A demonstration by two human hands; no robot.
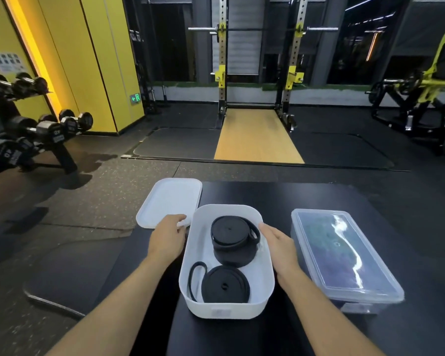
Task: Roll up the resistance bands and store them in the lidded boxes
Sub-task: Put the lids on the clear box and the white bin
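Two rolled bands [225, 285] (black) in open box [226, 311].

this is a gym. at twelve o'clock stands a steel power rack with perforated uprights and yellow hooks [222, 47], a chrome-sleeved barbell [260, 29] racked across it, over a pale wooden lifting platform [257, 137] set between black rubber mats [177, 143]. at nine to ten o'clock a tiered black rack of hex dumbbells [49, 128] lines bright yellow wall panels [93, 60]. at two o'clock sits a black-and-yellow plate-loaded machine [421, 91]. speckled dark rubber flooring [100, 196] runs throughout, and coiled black resistance bands [225, 285] lie at six o'clock.
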